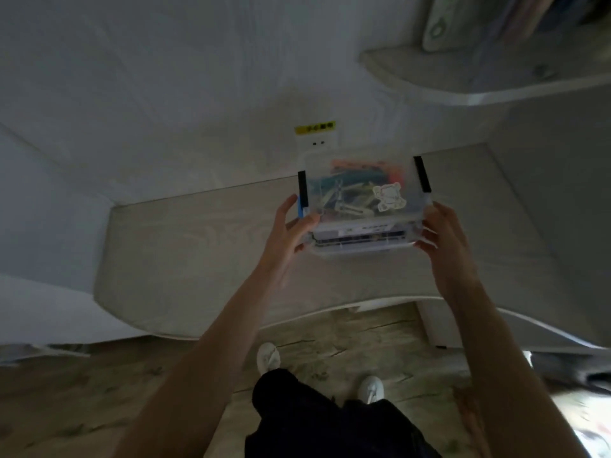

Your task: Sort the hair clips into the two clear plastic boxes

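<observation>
Two clear plastic boxes are stacked over the pale desk (198,252). The upper box (365,190) has black side latches, a sticker on its lid, and several coloured hair clips (350,193) inside. The lower box (363,239) shows only its front edge. My left hand (291,229) grips the stack's left end, thumb on top. My right hand (441,233) grips the right end. Whether the stack rests on the desk or hangs just above it, I cannot tell.
A wall socket (317,140) with a yellow label sits behind the boxes. A curved shelf (463,81) with books juts out at the upper right. Below the desk edge are the wooden floor, my dark trousers and white shoes (268,357).
</observation>
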Demonstrator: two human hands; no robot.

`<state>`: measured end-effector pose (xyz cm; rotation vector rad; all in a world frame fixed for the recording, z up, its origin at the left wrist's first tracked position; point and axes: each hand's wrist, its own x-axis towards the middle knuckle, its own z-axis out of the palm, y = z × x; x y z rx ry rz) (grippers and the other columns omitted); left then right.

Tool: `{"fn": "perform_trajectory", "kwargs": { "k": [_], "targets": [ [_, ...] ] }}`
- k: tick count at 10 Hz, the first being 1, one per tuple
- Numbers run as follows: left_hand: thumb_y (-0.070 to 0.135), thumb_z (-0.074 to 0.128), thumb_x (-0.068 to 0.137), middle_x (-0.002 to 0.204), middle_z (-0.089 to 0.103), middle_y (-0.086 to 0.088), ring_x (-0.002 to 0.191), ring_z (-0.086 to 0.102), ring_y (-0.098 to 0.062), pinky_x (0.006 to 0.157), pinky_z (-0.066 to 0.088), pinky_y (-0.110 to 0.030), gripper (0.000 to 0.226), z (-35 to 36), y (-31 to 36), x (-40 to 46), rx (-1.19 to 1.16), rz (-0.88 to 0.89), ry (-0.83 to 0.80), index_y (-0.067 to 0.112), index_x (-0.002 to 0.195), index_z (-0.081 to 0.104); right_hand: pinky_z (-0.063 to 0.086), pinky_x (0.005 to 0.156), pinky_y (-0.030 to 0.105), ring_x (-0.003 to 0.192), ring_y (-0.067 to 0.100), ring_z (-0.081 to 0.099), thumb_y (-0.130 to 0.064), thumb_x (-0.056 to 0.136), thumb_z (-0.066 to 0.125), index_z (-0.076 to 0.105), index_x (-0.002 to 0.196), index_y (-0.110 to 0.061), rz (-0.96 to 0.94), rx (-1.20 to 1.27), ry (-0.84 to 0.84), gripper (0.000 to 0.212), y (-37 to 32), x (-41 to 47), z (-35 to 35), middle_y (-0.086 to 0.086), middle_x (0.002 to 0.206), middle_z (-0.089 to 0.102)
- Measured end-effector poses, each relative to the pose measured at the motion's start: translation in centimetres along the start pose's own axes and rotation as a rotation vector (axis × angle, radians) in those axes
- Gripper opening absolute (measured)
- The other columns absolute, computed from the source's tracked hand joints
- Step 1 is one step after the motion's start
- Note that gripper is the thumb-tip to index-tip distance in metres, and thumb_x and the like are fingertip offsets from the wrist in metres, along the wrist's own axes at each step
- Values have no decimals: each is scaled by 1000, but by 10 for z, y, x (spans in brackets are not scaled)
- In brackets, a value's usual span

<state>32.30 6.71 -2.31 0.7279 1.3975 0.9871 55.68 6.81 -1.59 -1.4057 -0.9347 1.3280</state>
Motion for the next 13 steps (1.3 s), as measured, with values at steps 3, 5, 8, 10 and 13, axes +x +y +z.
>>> {"fn": "perform_trajectory", "kwargs": {
  "k": [3, 5, 8, 10, 13],
  "targets": [
    [34, 63, 84, 103, 52, 7, 96, 52, -13, 87, 42, -39, 57, 144, -9, 38, -18, -22, -89, 39, 132, 33, 45, 80, 19, 91, -1, 57, -51, 72, 63, 53, 112, -26, -157, 39, 148, 48, 9, 59, -118, -6, 101, 59],
    [41, 65, 82, 107, 46, 5, 88, 47, -4, 81, 44, -35, 63, 206, 0, 71, -56, -84, -68, 30, 136, 34, 35, 109, 42, 124, 25, 42, -19, 85, 62, 38, 136, -6, -205, -338, 387, 58, 42, 86, -148, 14, 141, 39],
    [40, 54, 90, 89, 63, 10, 74, 65, 1, 63, 49, -15, 23, 254, 23, 106, -118, -20, -109, 21, 99, 61, 13, 115, 33, 145, 31, 8, -27, 94, 51, 13, 147, -13, -273, -884, 171, 67, 39, 134, -156, 17, 157, 1],
    [32, 40, 98, 127, 55, -2, 83, 55, 2, 91, 42, -23, 41, 266, 20, 113, -245, -13, -87, 11, 132, 46, 5, 119, 39, 145, 29, -5, -41, 96, 42, 7, 148, -27, -156, -891, 135, 64, 21, 158, -161, 14, 157, -11],
    [39, 28, 100, 142, 39, 4, 131, 37, -13, 99, 32, -24, 48, 247, 32, 110, 21, -32, -41, 16, 142, 32, 16, 116, 48, 143, 33, 6, -41, 95, 42, 16, 147, -26, -132, -868, 199, 60, 5, 151, -161, 15, 156, 6]
  ]
}}
